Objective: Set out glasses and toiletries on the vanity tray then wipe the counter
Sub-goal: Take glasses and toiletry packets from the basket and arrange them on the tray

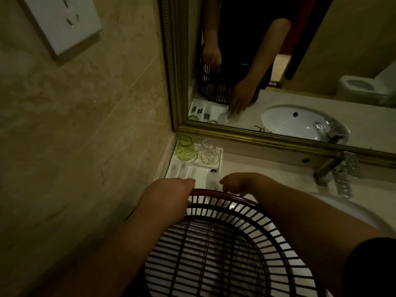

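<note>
A white vanity tray lies in the counter's left corner under the mirror. A green glass and a clear glass stand upside down at its back. Several white toiletry packets lie in its front slots. My right hand reaches over the tray's right front, fingers bent down onto a white wrapped packet with a dark end. My left hand grips the rim of a dark red slatted basket held in front of me.
A gold-framed mirror rises behind the counter and reflects both hands. A metal faucet and the white basin's rim are to the right. The tiled wall with a socket plate closes off the left.
</note>
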`<control>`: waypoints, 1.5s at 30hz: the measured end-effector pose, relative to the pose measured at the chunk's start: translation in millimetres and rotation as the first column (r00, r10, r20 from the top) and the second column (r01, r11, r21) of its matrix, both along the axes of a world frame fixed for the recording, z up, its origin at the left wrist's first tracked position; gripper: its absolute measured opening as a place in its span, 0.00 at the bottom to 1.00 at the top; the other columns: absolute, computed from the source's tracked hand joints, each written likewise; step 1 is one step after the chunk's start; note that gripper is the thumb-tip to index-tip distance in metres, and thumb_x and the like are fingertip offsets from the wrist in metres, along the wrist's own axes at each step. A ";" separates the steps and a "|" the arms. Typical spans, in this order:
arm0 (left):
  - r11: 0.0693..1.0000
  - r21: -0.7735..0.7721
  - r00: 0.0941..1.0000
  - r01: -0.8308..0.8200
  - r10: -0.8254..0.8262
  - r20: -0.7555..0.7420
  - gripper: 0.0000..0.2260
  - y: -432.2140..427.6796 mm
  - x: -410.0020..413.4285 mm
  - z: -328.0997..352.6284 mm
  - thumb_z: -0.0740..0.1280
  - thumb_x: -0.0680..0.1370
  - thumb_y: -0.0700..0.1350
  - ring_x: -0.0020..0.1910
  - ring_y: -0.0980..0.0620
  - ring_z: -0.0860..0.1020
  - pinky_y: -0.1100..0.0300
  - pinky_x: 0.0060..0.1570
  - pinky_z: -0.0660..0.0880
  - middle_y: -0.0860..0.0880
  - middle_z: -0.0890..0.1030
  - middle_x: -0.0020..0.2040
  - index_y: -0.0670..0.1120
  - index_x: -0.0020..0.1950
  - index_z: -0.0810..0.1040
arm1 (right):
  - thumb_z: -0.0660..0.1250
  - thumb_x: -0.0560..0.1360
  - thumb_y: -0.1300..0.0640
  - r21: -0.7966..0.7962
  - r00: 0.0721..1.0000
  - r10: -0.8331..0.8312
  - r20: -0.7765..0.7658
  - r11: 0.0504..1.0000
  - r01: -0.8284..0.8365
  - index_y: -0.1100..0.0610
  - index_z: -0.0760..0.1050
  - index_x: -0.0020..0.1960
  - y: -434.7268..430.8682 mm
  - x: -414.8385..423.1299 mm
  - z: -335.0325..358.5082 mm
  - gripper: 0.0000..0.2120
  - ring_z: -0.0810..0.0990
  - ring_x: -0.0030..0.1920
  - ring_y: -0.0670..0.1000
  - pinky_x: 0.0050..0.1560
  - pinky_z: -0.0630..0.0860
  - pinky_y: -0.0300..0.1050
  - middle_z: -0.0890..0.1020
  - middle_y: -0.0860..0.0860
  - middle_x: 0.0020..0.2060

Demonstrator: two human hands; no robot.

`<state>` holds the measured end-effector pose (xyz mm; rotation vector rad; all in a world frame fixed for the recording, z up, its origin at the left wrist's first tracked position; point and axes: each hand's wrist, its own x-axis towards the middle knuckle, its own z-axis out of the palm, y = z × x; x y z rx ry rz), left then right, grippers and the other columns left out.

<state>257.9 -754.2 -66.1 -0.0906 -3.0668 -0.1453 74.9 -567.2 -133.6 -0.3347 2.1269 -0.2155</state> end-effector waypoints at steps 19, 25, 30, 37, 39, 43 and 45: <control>0.999 -0.034 1.000 0.016 -0.016 0.002 0.12 -0.1 -0.8 -1.1 0.73 0.73 0.53 0.36 0.51 0.80 0.59 0.32 0.69 0.52 0.80 0.40 0.53 0.49 0.74 | 0.65 0.81 0.57 -0.175 0.992 -0.035 -0.124 0.984 0.013 0.63 0.81 0.60 -7.8 3.0 6.3 0.13 0.83 0.46 0.56 0.51 0.82 0.54 0.85 0.58 0.53; 0.999 -0.027 1.000 0.020 -0.020 0.010 0.12 1.2 -1.6 -3.5 0.73 0.73 0.54 0.37 0.51 0.79 0.59 0.32 0.69 0.52 0.80 0.40 0.53 0.49 0.73 | 0.67 0.80 0.55 -0.287 0.971 -0.072 -0.230 0.958 0.003 0.58 0.83 0.54 -2.2 7.6 19.5 0.09 0.82 0.40 0.49 0.38 0.76 0.41 0.86 0.54 0.44; 1.000 -0.023 1.000 0.008 -0.008 0.018 0.12 0.2 -1.3 -3.3 0.74 0.73 0.55 0.35 0.51 0.78 0.59 0.31 0.66 0.52 0.79 0.39 0.53 0.46 0.72 | 0.64 0.81 0.44 -0.430 0.958 -0.214 -0.191 0.896 0.114 0.55 0.84 0.52 9.6 23.5 48.8 0.16 0.84 0.39 0.50 0.37 0.79 0.43 0.87 0.50 0.42; 1.000 0.010 0.998 -0.022 0.021 0.067 0.14 -3.4 -0.3 4.3 0.72 0.73 0.56 0.42 0.49 0.80 0.58 0.34 0.67 0.52 0.81 0.44 0.55 0.56 0.75 | 0.64 0.72 0.27 -0.430 0.975 -0.061 -0.216 0.902 -0.038 0.45 0.84 0.53 42.6 90.2 102.6 0.25 0.83 0.45 0.43 0.47 0.79 0.44 0.85 0.44 0.44; 1.000 -0.011 0.997 -0.027 0.028 0.078 0.15 -1.3 -0.3 5.2 0.72 0.74 0.57 0.44 0.49 0.79 0.58 0.35 0.66 0.52 0.81 0.46 0.55 0.57 0.75 | 0.67 0.76 0.37 -0.299 0.926 0.060 -0.373 0.937 -0.181 0.45 0.81 0.55 55.4 104.5 100.3 0.15 0.81 0.46 0.46 0.45 0.76 0.44 0.83 0.43 0.44; 0.998 -0.046 0.996 -0.033 0.037 0.077 0.14 4.3 1.2 7.0 0.72 0.74 0.57 0.44 0.48 0.79 0.57 0.35 0.66 0.51 0.81 0.46 0.54 0.54 0.76 | 0.65 0.80 0.48 -0.217 0.831 0.010 -0.557 0.964 -0.157 0.47 0.76 0.56 85.0 125.3 91.9 0.07 0.78 0.43 0.51 0.38 0.69 0.43 0.78 0.46 0.42; 0.997 -0.062 0.996 -0.035 0.040 0.079 0.12 4.0 2.3 8.8 0.72 0.73 0.57 0.43 0.48 0.79 0.57 0.34 0.67 0.51 0.80 0.44 0.54 0.50 0.74 | 0.64 0.81 0.47 -0.237 0.798 -0.062 -0.600 0.966 -0.103 0.48 0.75 0.54 102.1 136.6 86.8 0.06 0.78 0.40 0.50 0.35 0.70 0.43 0.78 0.46 0.39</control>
